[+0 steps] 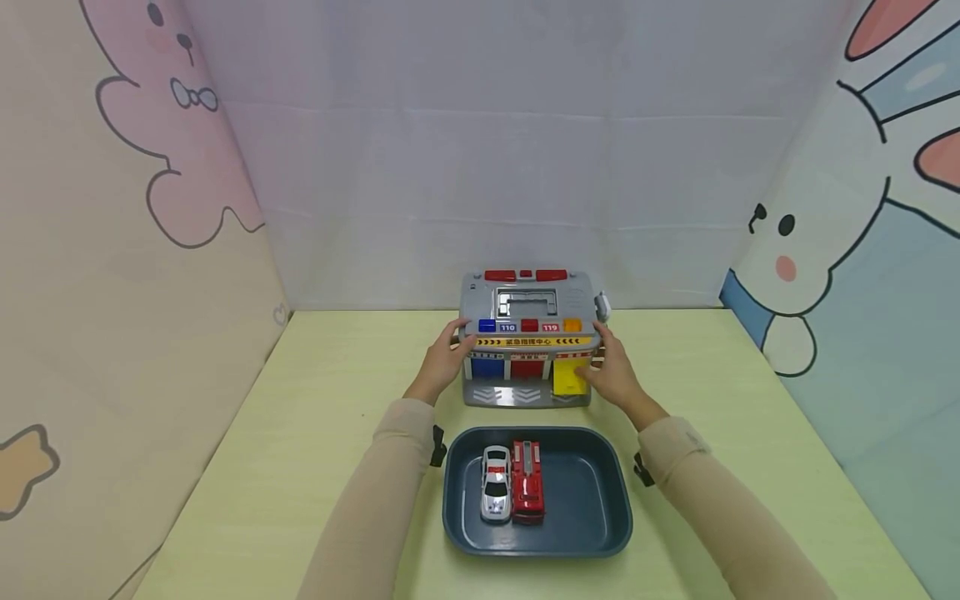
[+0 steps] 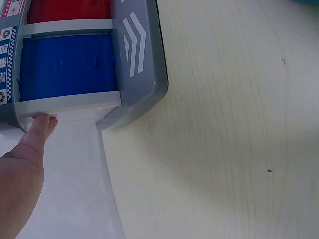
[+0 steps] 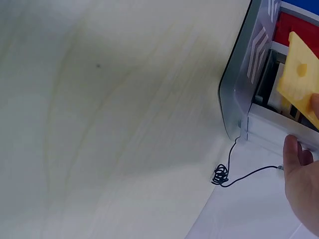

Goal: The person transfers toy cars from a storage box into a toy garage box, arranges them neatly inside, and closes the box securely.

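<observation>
A grey toy garage (image 1: pixel 525 392) with blue, red and yellow doors stands at the back of the table. My left hand (image 1: pixel 442 362) holds its left side, fingertips against the white side wall beside the blue door (image 2: pixel 67 67). On the other side, my right hand (image 1: pixel 618 375) grips the garage's right edge. Its thumb touches the yellow door (image 3: pixel 301 72), which is swung outward. Behind that door, part of the compartment shows, with something white and yellow inside, mostly hidden. The red door (image 1: pixel 527 369) lies flat in its frame.
A dark blue tray (image 1: pixel 588 500) sits in front of the garage. In it lie a white toy police car (image 1: pixel 496 492) and a red toy fire truck (image 1: pixel 528 483) side by side. A thin coiled black cord (image 3: pixel 220 174) lies beside the garage's right side.
</observation>
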Tool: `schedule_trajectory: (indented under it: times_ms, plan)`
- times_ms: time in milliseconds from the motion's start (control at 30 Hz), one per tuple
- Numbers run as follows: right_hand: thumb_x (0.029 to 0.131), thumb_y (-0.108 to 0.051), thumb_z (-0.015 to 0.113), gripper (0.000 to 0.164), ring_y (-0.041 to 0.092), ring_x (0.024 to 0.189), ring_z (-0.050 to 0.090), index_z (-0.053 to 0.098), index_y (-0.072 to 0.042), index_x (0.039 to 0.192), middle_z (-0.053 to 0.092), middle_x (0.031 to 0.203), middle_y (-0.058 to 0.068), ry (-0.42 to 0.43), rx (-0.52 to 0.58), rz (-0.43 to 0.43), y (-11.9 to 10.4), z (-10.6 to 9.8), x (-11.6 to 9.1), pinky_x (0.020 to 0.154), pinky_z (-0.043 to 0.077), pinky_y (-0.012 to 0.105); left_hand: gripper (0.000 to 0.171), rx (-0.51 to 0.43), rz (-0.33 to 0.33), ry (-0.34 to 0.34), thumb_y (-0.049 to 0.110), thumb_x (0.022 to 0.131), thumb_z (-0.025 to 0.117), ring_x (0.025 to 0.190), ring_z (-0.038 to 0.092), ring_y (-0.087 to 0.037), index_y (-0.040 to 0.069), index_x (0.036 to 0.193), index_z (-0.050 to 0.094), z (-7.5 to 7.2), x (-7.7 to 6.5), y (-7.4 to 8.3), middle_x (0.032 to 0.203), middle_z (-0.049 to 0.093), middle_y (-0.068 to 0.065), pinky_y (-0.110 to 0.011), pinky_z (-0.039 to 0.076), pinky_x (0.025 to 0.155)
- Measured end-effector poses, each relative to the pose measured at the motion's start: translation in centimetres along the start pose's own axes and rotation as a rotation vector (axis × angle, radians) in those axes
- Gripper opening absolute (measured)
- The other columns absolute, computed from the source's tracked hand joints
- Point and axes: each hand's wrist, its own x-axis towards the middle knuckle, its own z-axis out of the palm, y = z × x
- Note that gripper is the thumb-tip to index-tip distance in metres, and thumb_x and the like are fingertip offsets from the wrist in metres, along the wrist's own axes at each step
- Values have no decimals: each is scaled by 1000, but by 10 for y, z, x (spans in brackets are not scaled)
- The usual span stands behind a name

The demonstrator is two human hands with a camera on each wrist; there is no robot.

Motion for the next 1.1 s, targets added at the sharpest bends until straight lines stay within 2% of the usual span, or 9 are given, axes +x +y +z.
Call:
schedule_trajectory:
  times_ms: [167,367,533,767,1100]
  plan:
    - [81,8,73,89,39,101,49,21,-10,151,37,123,28,-10,-55,39,1,1,4,89,49,51,49,-2,-3,-4,40,101,53,128,46,-37,25,146,41,0,0,0,142,47,-19,-54,40,100]
    - [80,8,75,87,38,100,48,25,-10,148,38,121,27,36,-98,38,5,5,6,84,51,48,50,7,-6,-14,42,101,52,129,46,-37,27,147,40,1,-1,0,143,46,-18,-54,40,101]
    - [78,8,77,86,38,102,47,27,-9,146,37,122,28,70,-123,8,2,8,6,83,50,50,49,24,-6,-6,41,101,52,127,47,-37,27,147,41,-1,-1,1,142,47,-19,-54,41,100]
    - [76,4,80,85,39,102,45,29,-7,142,40,118,28,123,-222,-64,1,12,8,91,43,55,50,47,0,-5,42,101,51,127,47,-38,28,148,40,-5,-1,0,142,46,-20,-54,42,99]
    - [73,4,83,80,39,97,46,36,-5,137,46,110,26,200,-230,-150,6,15,8,87,42,55,49,52,-2,-5,42,101,52,126,48,-37,28,147,41,-7,-2,0,142,47,-19,-54,42,98]
